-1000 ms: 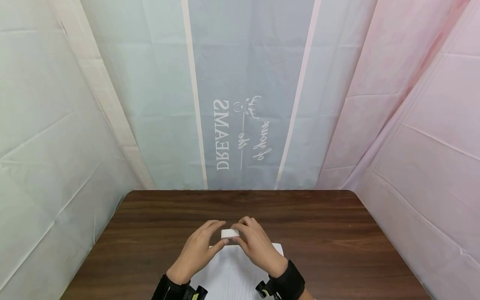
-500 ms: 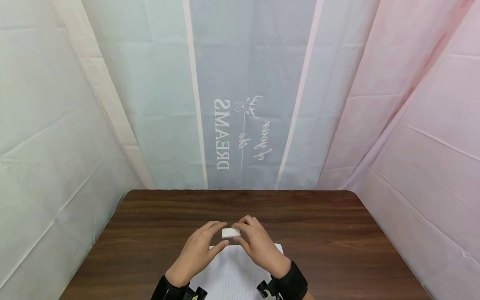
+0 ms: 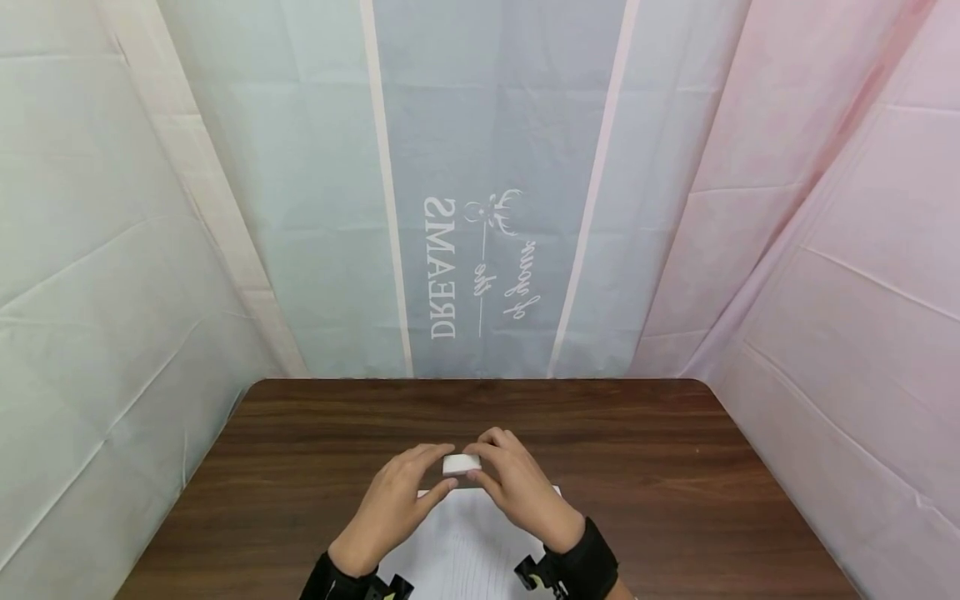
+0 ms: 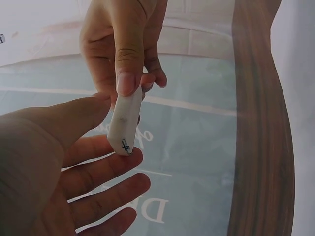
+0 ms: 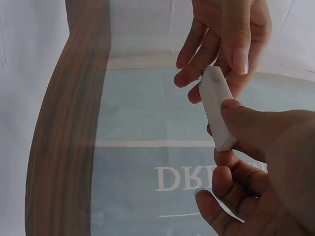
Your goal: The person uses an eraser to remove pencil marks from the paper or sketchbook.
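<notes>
A small white block that looks like an eraser (image 3: 461, 465) is held up over the near part of the table, between both hands. My right hand (image 3: 521, 496) pinches one end of it, thumb on one face and fingers behind. My left hand (image 3: 393, 504) is at the other end, thumb lifted off and fingers spread. In the left wrist view the eraser (image 4: 124, 123) carries a small dark blue mark at its lower end, close to the left fingertips; whether they touch it I cannot tell. Below lie white sheets of paper (image 3: 465, 550) with faint lines, partly hidden by the hands.
The dark brown wooden table (image 3: 675, 483) has rounded far corners. Behind it hangs a pale blue-green cloth (image 3: 330, 208) with mirrored lettering. Pale cloths also hang at the left and right sides. Each wrist wears a black band (image 3: 585, 558) with a small camera.
The right hand has shifted very slightly to the right and away, with the eraser in its pinch. The left hand stays almost where it was.
</notes>
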Demonstrator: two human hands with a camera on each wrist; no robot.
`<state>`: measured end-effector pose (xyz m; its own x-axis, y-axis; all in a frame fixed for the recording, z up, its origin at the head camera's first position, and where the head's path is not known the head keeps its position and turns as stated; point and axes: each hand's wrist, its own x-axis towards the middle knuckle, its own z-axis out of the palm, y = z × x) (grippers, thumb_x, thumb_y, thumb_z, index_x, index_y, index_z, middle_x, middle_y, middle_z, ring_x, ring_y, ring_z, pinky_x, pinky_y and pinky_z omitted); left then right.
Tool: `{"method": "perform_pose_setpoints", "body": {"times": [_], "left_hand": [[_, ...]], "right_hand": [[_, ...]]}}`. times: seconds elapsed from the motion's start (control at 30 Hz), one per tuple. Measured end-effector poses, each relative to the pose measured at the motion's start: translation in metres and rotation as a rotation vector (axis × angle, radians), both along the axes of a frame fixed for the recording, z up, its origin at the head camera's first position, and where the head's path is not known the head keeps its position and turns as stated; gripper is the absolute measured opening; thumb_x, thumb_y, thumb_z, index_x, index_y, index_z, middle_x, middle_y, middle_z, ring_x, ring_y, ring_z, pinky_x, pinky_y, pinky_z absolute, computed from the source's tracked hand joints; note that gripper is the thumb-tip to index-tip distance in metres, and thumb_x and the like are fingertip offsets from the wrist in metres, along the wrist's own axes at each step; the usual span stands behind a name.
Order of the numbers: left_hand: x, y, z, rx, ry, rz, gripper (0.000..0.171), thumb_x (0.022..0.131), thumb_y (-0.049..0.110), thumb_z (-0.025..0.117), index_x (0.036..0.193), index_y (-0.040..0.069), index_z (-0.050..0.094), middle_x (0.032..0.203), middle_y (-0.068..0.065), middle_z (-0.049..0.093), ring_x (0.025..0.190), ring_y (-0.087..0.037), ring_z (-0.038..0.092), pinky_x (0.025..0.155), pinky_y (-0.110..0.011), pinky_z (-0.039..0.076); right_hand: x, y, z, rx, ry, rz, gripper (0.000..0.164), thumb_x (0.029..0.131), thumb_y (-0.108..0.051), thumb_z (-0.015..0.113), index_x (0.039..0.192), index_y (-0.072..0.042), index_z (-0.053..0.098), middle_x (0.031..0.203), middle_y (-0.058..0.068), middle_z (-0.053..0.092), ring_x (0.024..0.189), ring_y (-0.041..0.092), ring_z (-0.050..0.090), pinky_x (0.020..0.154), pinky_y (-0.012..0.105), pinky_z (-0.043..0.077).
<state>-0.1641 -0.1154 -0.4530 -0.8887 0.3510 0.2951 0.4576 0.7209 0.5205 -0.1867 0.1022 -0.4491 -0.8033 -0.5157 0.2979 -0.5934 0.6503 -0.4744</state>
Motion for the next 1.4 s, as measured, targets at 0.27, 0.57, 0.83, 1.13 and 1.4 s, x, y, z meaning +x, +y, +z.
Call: {"method": "perform_pose_setpoints", "body": {"times": [0.27,0.57,0.83,1.13,1.4], "left_hand": [[0.001,0.003,0.003,0.0,0.04,0.019,0.04,0.093,0.025,0.073,0.132,0.015,0.066,0.126,-0.004,0.071,0.117,-0.023,0.068,0.096,-0.044,0.056],[0.002,0.004,0.002,0.007,0.103,0.009,0.037,0.093,0.024,0.073,0.127,0.011,0.07,0.121,-0.004,0.073,0.113,-0.022,0.07,0.094,-0.043,0.057],[0.002,0.006,0.002,0.01,0.101,0.013,0.033,0.091,0.022,0.074,0.123,0.012,0.072,0.117,-0.002,0.074,0.109,-0.02,0.071,0.091,-0.043,0.058],[0.005,0.006,0.004,0.018,0.135,0.009,0.029,0.09,0.021,0.075,0.118,0.017,0.073,0.112,0.002,0.075,0.101,-0.013,0.071,0.087,-0.038,0.058],[0.006,0.006,0.005,0.024,0.161,-0.008,0.026,0.091,0.023,0.074,0.116,0.017,0.073,0.109,0.004,0.075,0.094,-0.007,0.07,0.086,-0.036,0.057]], "right_hand": [[0.002,0.001,0.003,-0.009,0.022,0.011,0.028,0.097,-0.02,0.068,0.123,-0.013,0.069,0.115,0.001,0.061,0.102,0.013,0.054,0.082,0.028,0.05],[0.004,0.001,0.008,-0.028,0.019,0.044,0.028,0.098,-0.023,0.066,0.125,-0.016,0.068,0.116,-0.001,0.059,0.1,0.009,0.051,0.083,0.025,0.048],[0.007,0.001,0.01,-0.025,0.039,0.041,0.028,0.097,-0.023,0.067,0.125,-0.017,0.068,0.117,-0.002,0.059,0.099,0.008,0.05,0.083,0.024,0.047],[0.011,0.0,0.011,-0.044,0.022,0.039,0.029,0.098,-0.027,0.066,0.126,-0.019,0.067,0.119,-0.004,0.06,0.1,0.007,0.051,0.083,0.024,0.048],[0.012,-0.001,0.013,-0.048,0.008,0.037,0.03,0.097,-0.03,0.067,0.125,-0.02,0.067,0.117,-0.005,0.061,0.1,0.007,0.053,0.083,0.024,0.049]]}}
